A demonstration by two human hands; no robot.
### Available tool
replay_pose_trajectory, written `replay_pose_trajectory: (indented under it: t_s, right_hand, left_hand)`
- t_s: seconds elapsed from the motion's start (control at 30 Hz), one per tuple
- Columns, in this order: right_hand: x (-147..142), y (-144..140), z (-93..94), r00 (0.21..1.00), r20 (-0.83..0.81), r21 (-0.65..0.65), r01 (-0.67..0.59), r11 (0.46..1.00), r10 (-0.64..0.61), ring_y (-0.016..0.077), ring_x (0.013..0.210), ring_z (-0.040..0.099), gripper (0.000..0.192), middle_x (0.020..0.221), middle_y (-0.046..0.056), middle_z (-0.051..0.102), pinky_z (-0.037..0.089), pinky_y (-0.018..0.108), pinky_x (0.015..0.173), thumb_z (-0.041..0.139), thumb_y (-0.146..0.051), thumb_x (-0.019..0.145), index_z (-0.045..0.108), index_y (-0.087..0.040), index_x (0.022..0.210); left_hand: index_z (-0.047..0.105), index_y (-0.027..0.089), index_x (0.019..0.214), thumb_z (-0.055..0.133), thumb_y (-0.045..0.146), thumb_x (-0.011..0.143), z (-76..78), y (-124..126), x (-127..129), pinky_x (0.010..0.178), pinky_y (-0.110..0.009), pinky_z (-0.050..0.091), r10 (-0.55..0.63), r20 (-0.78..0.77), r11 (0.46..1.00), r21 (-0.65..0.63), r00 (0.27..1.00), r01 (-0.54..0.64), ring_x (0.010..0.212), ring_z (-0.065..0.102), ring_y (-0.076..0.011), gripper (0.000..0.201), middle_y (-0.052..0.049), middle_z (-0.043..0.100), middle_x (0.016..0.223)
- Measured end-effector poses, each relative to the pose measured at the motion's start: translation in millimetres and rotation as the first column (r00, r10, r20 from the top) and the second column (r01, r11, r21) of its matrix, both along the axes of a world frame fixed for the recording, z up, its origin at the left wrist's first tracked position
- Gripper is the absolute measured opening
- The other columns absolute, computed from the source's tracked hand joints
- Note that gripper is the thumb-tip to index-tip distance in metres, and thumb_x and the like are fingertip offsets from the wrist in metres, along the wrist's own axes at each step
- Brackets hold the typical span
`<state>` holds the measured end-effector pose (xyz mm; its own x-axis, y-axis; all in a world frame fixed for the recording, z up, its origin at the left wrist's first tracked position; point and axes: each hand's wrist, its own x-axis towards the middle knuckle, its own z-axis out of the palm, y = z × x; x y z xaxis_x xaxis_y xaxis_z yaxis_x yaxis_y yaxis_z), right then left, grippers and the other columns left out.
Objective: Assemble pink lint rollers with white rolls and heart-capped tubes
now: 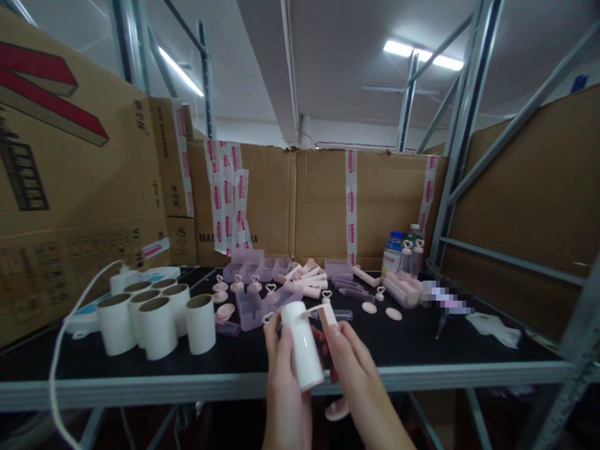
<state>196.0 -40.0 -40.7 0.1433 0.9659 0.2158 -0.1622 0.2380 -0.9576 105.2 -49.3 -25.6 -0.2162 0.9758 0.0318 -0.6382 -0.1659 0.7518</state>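
Observation:
My left hand (280, 362) is wrapped round a white lint-roller roll (305, 350), held tilted above the shelf's front edge. In my right hand (349, 359) is a pink lint-roller handle (329, 314), gripped between thumb and fingers. From its upper end a thin pale arm runs across to the top part of the roll. Below my right hand shows a pink rounded piece (337, 409), partly hidden; what holds it I cannot tell. Just beyond the hands lie a lilac plastic tray (250, 309) and a pile of pink handles (309, 278).
Several white rolls (158, 331) with cardboard cores stand at left beside a white cable (59, 350). Pink discs (394, 314) and heart-topped caps lie about. Bottles (392, 253) and a white tissue (494, 328) are at right. Cardboard walls (319, 206) and metal posts enclose the shelf.

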Motion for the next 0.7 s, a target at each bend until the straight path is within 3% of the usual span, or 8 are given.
replay_pose_trajectory:
  t_s: [0.13, 0.27, 0.47, 0.6, 0.7]
  right_hand:
    - [-15.0, -11.9, -0.2, 0.986, -0.165, -0.059, 0.027, 0.998, -0.036, 0.0216, 0.073, 0.064, 0.050, 0.085, 0.004, 0.069, 0.051, 0.027, 0.056, 0.054, -0.071, 0.092, 0.066, -0.024, 0.101]
    - [-15.1, -15.1, 0.8, 0.978, -0.208, -0.096, -0.002, 0.995, -0.018, 0.0244, 0.086, 0.068, 0.048, 0.095, 0.004, 0.072, 0.057, 0.031, 0.069, 0.054, -0.070, 0.092, 0.064, -0.025, 0.106]
    - [-11.1, -12.8, -6.2, 0.987, -0.139, -0.086, 0.067, 0.994, -0.078, 0.0292, 0.102, 0.070, 0.054, 0.112, 0.008, 0.074, 0.059, 0.035, 0.075, 0.050, -0.072, 0.093, 0.065, -0.025, 0.113]
    - [-13.1, -19.7, -1.7, 0.985, -0.089, 0.000, 0.151, 0.989, -0.150, 0.0289, 0.101, 0.069, 0.053, 0.106, 0.008, 0.075, 0.058, 0.033, 0.074, 0.050, -0.071, 0.093, 0.068, -0.024, 0.110]
    - [-15.8, -25.8, 4.7, 0.973, -0.129, -0.030, 0.190, 0.981, -0.192, 0.0268, 0.092, 0.068, 0.050, 0.098, 0.006, 0.074, 0.056, 0.034, 0.076, 0.053, -0.071, 0.092, 0.069, -0.025, 0.102]
  left_hand:
    - [0.047, 0.038, 0.144, 0.068, 0.061, 0.087, 0.2, -7.7, 6.7, 0.059, -0.023, 0.052, 0.007, -0.084, 1.000, -0.012, 0.996, -0.008, 0.080, 0.070, -0.0197, 0.065, -0.003, 0.073, 0.108]
    - [0.050, 0.037, 0.143, 0.067, 0.066, 0.086, -4.4, -8.7, 10.3, 0.070, -0.027, 0.057, 0.063, -0.155, 0.998, 0.021, 0.986, -0.060, 0.094, 0.071, -0.0234, 0.067, -0.007, 0.067, 0.132]
    - [0.046, 0.036, 0.146, 0.066, 0.067, 0.085, -7.4, -7.4, 10.3, 0.055, -0.026, 0.052, 0.050, -0.200, 0.998, 0.049, 0.978, -0.041, 0.075, 0.070, -0.0224, 0.071, -0.006, 0.074, 0.114]
    - [0.045, 0.035, 0.147, 0.066, 0.066, 0.086, -5.6, -10.6, 12.0, 0.061, -0.028, 0.056, 0.072, -0.216, 0.997, 0.049, 0.974, -0.063, 0.075, 0.071, -0.0219, 0.071, -0.007, 0.073, 0.119]
    - [0.045, 0.037, 0.147, 0.064, 0.064, 0.088, -3.5, -15.0, 14.7, 0.062, -0.028, 0.056, 0.070, -0.254, 0.997, 0.051, 0.965, -0.059, 0.079, 0.072, -0.0229, 0.067, -0.007, 0.071, 0.124]
